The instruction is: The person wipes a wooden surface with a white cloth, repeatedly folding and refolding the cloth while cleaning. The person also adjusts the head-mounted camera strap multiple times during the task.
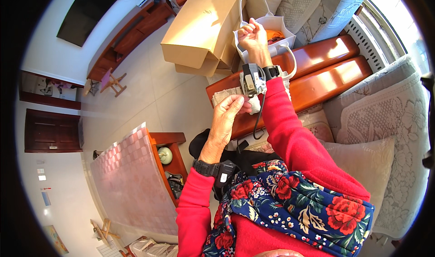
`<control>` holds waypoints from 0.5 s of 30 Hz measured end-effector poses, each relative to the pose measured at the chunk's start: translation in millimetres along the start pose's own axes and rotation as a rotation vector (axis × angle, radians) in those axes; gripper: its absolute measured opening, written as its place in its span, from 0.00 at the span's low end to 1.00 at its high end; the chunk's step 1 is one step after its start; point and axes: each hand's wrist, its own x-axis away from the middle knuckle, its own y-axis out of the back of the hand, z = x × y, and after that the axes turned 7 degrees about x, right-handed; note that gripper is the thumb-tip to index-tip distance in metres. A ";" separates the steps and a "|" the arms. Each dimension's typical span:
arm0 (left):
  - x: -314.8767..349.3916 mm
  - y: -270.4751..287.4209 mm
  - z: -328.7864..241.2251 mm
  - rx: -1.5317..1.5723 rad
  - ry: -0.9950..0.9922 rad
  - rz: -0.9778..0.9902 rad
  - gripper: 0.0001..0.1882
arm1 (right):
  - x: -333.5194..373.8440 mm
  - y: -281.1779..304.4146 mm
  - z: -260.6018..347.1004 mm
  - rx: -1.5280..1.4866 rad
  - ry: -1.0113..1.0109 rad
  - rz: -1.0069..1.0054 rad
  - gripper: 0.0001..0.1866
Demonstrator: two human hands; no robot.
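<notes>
My right hand (pixel 253 36) reaches over a white tote bag (pixel 286 37) with its fingers curled in. Whether the fingers grip the bag's edge or something small, I cannot make out. Inside the bag shows orange cloth (pixel 274 35). Nearer to me, my left hand (pixel 227 113) has its thumb pressed against its fingers, just above the red-brown wooden bench (pixel 333 74). A pale lace cloth (pixel 254 105) lies beside those fingertips. Whatever the left fingers pinch, if anything, is hidden. A black device with a cable (pixel 250 79) sits at my right wrist.
A big cardboard box (pixel 199 28) with its flaps loose stands left of the bag. Covered sofa seats and cushions (pixel 367 159) run along the right. To the left is a low table (pixel 131 175) under a checked cover, with a small wooden stool (pixel 113 82) farther off.
</notes>
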 end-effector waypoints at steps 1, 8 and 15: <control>-0.3 -0.4 -0.5 0.002 -0.002 0.001 0.12 | -0.3 0.6 0.8 -0.010 -0.001 -0.016 0.12; -0.1 -5.3 -1.9 0.017 -0.035 0.021 0.08 | -0.5 9.3 -3.4 -0.180 -0.067 -0.008 0.07; 0.7 -10.3 -2.8 0.010 -0.039 0.066 0.07 | 15.2 -7.2 4.0 -0.276 -0.139 0.084 0.13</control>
